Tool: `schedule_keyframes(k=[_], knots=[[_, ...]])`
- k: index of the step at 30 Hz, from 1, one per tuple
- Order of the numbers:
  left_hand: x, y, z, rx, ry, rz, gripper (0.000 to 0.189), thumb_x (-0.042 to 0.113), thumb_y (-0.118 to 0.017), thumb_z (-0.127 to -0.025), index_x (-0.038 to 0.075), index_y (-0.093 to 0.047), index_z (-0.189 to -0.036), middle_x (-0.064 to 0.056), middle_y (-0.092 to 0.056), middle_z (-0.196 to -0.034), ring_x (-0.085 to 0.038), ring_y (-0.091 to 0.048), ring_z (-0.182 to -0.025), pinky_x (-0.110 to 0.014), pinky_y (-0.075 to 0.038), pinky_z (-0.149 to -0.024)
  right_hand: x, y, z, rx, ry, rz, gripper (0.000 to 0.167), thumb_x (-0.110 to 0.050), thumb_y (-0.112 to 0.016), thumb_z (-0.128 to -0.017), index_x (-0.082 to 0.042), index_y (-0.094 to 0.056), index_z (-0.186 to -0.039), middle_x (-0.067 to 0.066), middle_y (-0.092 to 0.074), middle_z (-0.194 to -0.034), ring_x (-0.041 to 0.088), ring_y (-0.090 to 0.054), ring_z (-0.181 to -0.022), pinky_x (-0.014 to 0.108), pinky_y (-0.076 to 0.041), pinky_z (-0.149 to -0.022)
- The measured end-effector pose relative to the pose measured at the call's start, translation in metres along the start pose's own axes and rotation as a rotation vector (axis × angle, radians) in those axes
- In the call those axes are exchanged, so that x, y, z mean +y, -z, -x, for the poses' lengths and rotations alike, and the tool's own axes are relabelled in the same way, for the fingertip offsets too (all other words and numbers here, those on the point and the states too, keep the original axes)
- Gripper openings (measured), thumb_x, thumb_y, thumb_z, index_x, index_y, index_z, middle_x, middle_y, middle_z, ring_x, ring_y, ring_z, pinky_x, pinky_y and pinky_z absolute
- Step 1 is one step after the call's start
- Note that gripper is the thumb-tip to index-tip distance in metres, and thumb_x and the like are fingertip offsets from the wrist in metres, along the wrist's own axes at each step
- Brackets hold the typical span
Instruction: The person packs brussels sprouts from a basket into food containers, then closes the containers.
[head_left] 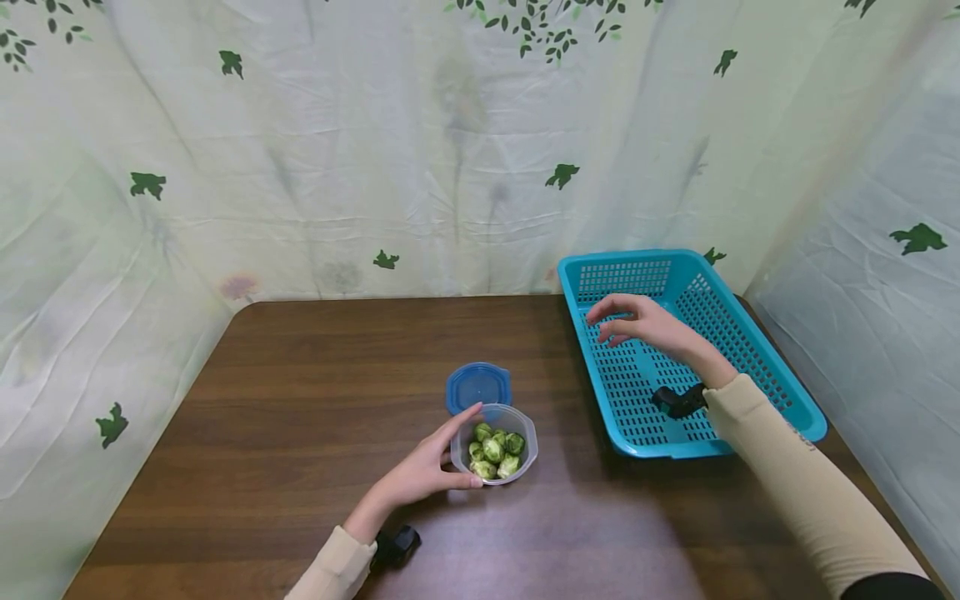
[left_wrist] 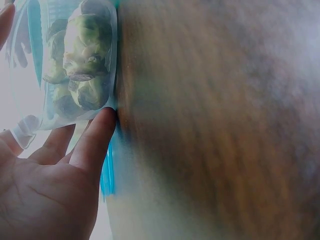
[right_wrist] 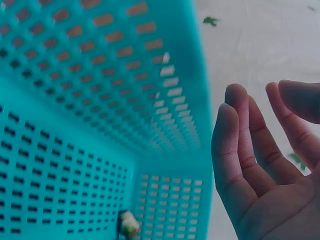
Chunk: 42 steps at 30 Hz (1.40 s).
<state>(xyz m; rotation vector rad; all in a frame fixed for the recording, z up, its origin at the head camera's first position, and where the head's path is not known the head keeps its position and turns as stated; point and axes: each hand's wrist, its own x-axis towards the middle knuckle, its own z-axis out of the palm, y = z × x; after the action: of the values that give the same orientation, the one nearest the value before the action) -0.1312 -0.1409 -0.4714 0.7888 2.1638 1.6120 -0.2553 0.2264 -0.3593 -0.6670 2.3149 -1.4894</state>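
A clear plastic food container (head_left: 532, 442) with several Brussels sprouts (head_left: 492, 450) in it stands uncovered on the table. My left hand (head_left: 420, 473) grips its left side, thumb at the near side and a finger at the far rim. In the left wrist view, fingertips (left_wrist: 102, 125) press against the container wall below the sprouts (left_wrist: 87, 47). Over the blue basket (head_left: 592, 379), my right hand (head_left: 645, 323) hovers with loosely bent fingers and holds nothing. A blurred pale green-white piece (right_wrist: 130, 225) lies in the basket, seen in the right wrist view.
Just behind the container lies its blue lid (head_left: 478, 387), overlapping it in the head view. The basket fills the right side of the brown wooden table (head_left: 300, 400). Patterned cloth (head_left: 337, 150) hangs behind and at both sides.
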Motion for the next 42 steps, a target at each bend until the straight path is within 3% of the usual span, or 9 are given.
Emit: schedule_keyframes(k=[10, 19, 27, 42], knots=[[0.000, 0.000, 0.000, 0.001, 0.004, 0.001, 0.096, 0.015, -0.079, -0.080, 0.014, -0.017, -0.154, -0.013, -0.030, -0.151, -0.026, -0.030, -0.137, -0.035, -0.040, -0.101, 0.020, 0.022, -0.002, 0.094, -0.056, 0.044, 0.029, -0.009, -0.052, -0.098, 0.007, -0.052, -0.123, 0.023, -0.051, -0.125, 0.021, -0.062, -0.092, 0.049, -0.049, -0.088], [-0.001, 0.000, 0.000, -0.001, -0.002, 0.006, 0.097, 0.013, -0.079, -0.080, 0.014, -0.017, -0.154, -0.014, -0.030, -0.151, -0.026, -0.030, -0.136, -0.035, -0.040, -0.100, 0.038, 0.039, -0.006, 0.152, -0.140, 0.063, 0.037, -0.013, -0.050, -0.100, 0.009, -0.045, -0.130, 0.028, -0.046, -0.130, 0.027, -0.060, -0.100, 0.052, -0.046, -0.092], [-0.001, 0.001, 0.000, 0.000, 0.005, 0.000, 0.097, 0.013, -0.079, -0.080, 0.014, -0.017, -0.154, -0.014, -0.030, -0.151, -0.025, -0.030, -0.137, -0.034, -0.040, -0.100, 0.046, 0.047, -0.009, 0.172, -0.188, 0.040, 0.042, -0.014, -0.048, -0.101, 0.009, -0.040, -0.135, 0.030, -0.040, -0.137, 0.045, -0.048, -0.114, 0.057, -0.038, -0.098], [-0.001, 0.000, 0.000, 0.001, 0.009, 0.002, 0.097, 0.014, -0.080, -0.079, 0.013, -0.017, -0.154, -0.014, -0.030, -0.151, -0.024, -0.031, -0.136, -0.033, -0.041, -0.100, 0.063, 0.059, -0.014, 0.206, -0.269, 0.068, 0.044, -0.012, -0.041, -0.103, 0.008, -0.033, -0.142, 0.031, -0.031, -0.143, 0.046, -0.041, -0.123, 0.057, -0.037, -0.100]])
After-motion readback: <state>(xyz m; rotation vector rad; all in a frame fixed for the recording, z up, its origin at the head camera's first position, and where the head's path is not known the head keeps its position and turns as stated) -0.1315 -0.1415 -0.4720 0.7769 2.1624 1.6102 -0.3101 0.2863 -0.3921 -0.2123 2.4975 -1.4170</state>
